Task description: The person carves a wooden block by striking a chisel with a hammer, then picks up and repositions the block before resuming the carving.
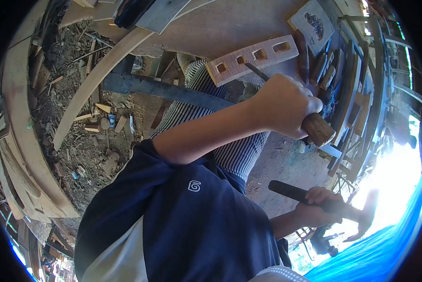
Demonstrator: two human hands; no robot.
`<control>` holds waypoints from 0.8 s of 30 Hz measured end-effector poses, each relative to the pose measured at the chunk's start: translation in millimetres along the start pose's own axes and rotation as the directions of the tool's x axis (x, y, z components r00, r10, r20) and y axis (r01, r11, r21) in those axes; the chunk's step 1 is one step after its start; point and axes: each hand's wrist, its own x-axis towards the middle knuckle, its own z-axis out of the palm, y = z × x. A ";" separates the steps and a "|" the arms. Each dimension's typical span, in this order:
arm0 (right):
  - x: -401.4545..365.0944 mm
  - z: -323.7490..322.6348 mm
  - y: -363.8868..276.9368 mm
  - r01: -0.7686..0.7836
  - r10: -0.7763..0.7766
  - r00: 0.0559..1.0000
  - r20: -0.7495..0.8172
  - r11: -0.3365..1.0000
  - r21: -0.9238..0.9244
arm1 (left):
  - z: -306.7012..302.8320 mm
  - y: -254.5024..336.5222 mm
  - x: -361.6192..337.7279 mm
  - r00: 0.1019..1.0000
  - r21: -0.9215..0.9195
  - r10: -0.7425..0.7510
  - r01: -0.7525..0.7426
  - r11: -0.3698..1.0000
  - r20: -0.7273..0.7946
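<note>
Hammer [288, 191], its head blurred by glare, is clasped in the right hand [317, 207]; the left hand [286, 105], wrapped round the chisel [319, 129], hides its middle.

The broad brown wooden board [206, 28] has a bare stretch running from its middle toward its far edge, wide enough for a hand to pass behind the pale rectangular block with four cut sockets [248, 60] at its near edge. Left of this stretch, a long curved pale plank [103, 70] and a grey flat board [161, 16] block the way; at the right corner stand a pale board with a dark ragged opening [298, 19] and a row of dark-handled tools [321, 66]. In front of the block, the left hand [286, 105] on a wooden-handled chisel [319, 129] and its forearm bar the way. Open air separates this hand from the right hand [317, 207], whose dark-handled hammer [288, 190] juts into that gap.
</note>
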 end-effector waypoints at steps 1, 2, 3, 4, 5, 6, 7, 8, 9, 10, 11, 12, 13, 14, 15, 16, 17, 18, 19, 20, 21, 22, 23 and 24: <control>0.6 -1.2 1.8 -0.004 0.004 1.000 0.030 1.000 0.011 | -0.6 -0.1 0.1 1.000 0.002 -0.009 0.009 1.000 0.015; 0.8 -1.6 3.0 -0.009 0.008 0.998 0.060 1.000 0.022 | -1.4 -0.2 -0.2 0.999 0.005 -0.018 0.018 1.000 0.032; 0.9 -1.0 3.6 -0.012 0.010 0.998 0.061 1.000 0.021 | -2.0 -0.4 -0.7 0.999 0.005 -0.021 0.021 1.000 0.032; 1.0 -0.6 4.0 -0.024 0.023 0.998 0.055 1.000 0.018 | -2.6 -0.6 -1.3 0.999 0.001 -0.029 0.029 1.000 0.018; 1.1 -0.4 4.0 -0.036 0.035 0.998 0.049 0.999 0.014 | -3.3 -0.7 -1.8 0.999 -0.003 -0.039 0.039 0.999 0.003; 1.2 0.8 3.6 -0.038 0.038 0.998 0.050 0.999 0.010 | -5.6 -0.5 -1.6 0.999 -0.006 -0.042 0.042 0.999 0.003; 1.7 3.6 3.6 -0.033 0.033 0.997 0.068 0.999 -0.002 | -8.8 -0.3 -0.5 0.999 -0.001 -0.049 0.049 0.999 0.010; 1.6 5.9 3.3 -0.028 0.029 0.996 0.086 1.000 -0.014 | -10.6 -0.1 -0.3 0.998 0.003 -0.057 0.057 0.998 0.018; 1.4 8.0 3.1 -0.028 0.029 0.996 0.089 0.999 -0.017 | -10.3 -0.2 -0.2 0.998 0.001 -0.060 0.060 0.998 0.015; 1.3 10.7 3.2 -0.015 0.020 0.994 0.104 0.999 -0.051 | -10.1 -0.6 0.5 0.998 -0.006 -0.058 0.058 0.998 -0.004; 1.6 12.3 3.1 -0.003 0.013 0.993 0.119 0.996 -0.084 | -9.9 -0.8 0.9 0.998 -0.014 -0.057 0.057 0.998 -0.024; 2.3 12.7 2.8 -0.003 0.014 0.992 0.124 0.996 -0.087 | -10.3 -0.5 1.3 0.998 -0.014 -0.061 0.061 0.998 -0.027; 3.1 13.1 2.7 0.003 0.009 0.988 0.156 0.997 -0.075 | -11.1 -0.2 2.4 0.997 -0.015 -0.072 0.072 0.997 -0.014; 3.8 13.8 2.5 0.007 0.005 0.982 0.187 0.998 -0.063 | -12.2 0.1 3.3 0.996 -0.017 -0.084 0.084 0.996 0.000; 4.5 15.1 2.0 0.007 0.006 0.982 0.191 0.998 -0.066 | -13.5 0.7 4.3 0.996 -0.018 -0.088 0.088 0.996 -0.003; 5.0 16.7 1.0 0.039 -0.021 0.978 0.208 0.996 -0.081 | -14.8 1.6 5.3 0.994 -0.023 -0.105 0.105 0.994 0.006; 5.3 18.1 0.0 0.071 -0.048 0.973 0.226 0.993 -0.095 | -15.6 2.2 6.1 0.992 -0.029 -0.122 0.123 0.992 0.014; 6.1 19.9 0.2 0.073 -0.049 0.972 0.229 0.993 -0.098 | -16.0 1.7 7.2 0.992 -0.031 -0.124 0.124 0.992 0.010; 6.2 21.4 0.0 0.070 -0.051 0.971 0.233 0.995 -0.072 | -16.1 1.6 7.8 0.992 -0.044 -0.125 0.125 0.991 0.000; 6.5 22.8 0.1 0.067 -0.055 0.970 0.236 0.997 -0.044 | -16.2 1.1 8.3 0.992 -0.055 -0.127 0.126 0.991 -0.010; 6.5 23.7 0.1 0.067 -0.053 0.969 0.240 0.997 -0.047 | -16.1 0.7 8.5 0.991 -0.056 -0.130 0.129 0.990 -0.013; 6.9 24.7 0.2 0.066 -0.050 0.971 0.234 0.996 -0.061 | -15.9 0.6 8.8 0.992 -0.074 -0.127 0.124 0.989 -0.027; 7.6 25.6 0.5 0.066 -0.048 0.973 0.227 0.995 -0.074 | -16.0 0.4 9.3 0.992 -0.092 -0.122 0.118 0.989 -0.042; 8.6 25.6 1.1 0.067 -0.048 0.972 0.231 0.995 -0.075 | -16.7 0.3 9.9 0.991 -0.093 -0.124 0.120 0.989 -0.045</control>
